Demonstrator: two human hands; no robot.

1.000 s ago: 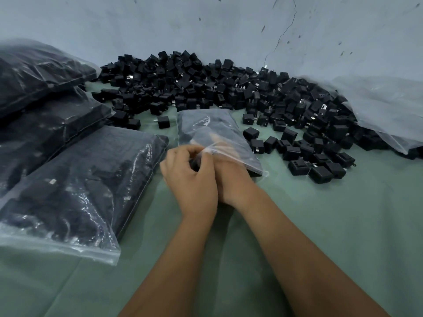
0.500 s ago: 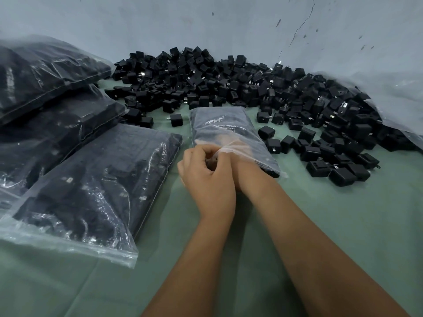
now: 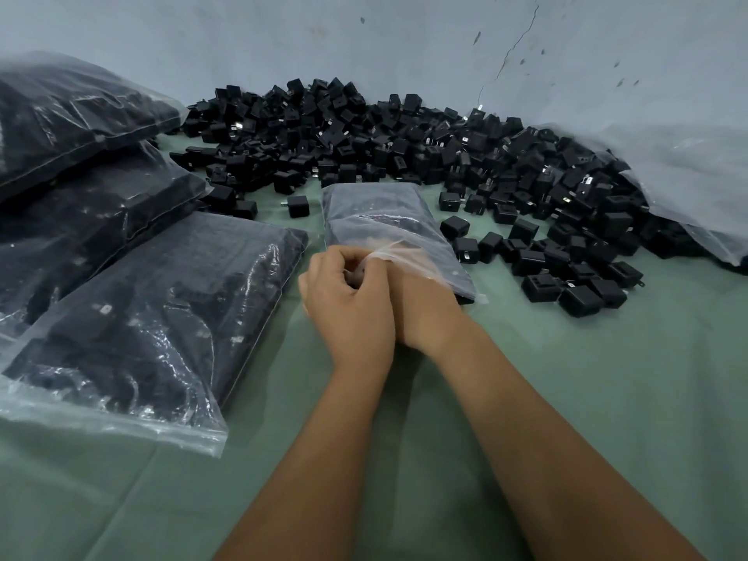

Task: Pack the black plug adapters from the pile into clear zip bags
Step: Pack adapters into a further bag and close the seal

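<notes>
Hands together: our left hand [image 3: 348, 305] pinches the zip bag [image 3: 388, 224] mouth; our right hand [image 3: 425, 305], fingers inside, seemingly grips adapters.

Four clear zip bags hold black adapters: one small bag [image 3: 388, 220] at centre, and three large filled bags left of it, the nearest [image 3: 154, 313], the middle [image 3: 93, 208] and the farthest [image 3: 69, 111]. One loose plastic sheet or bag [image 3: 696, 188] lies right of the small bag; which it is cannot be told. One pile of black plug adapters [image 3: 404, 143], too many to count, spreads behind and right of the small bag; one single adapter [image 3: 297, 206] sits apart, just left of it. Two hands, left hand [image 3: 348, 301] and right hand [image 3: 421, 305], meet at the small bag's near end.
</notes>
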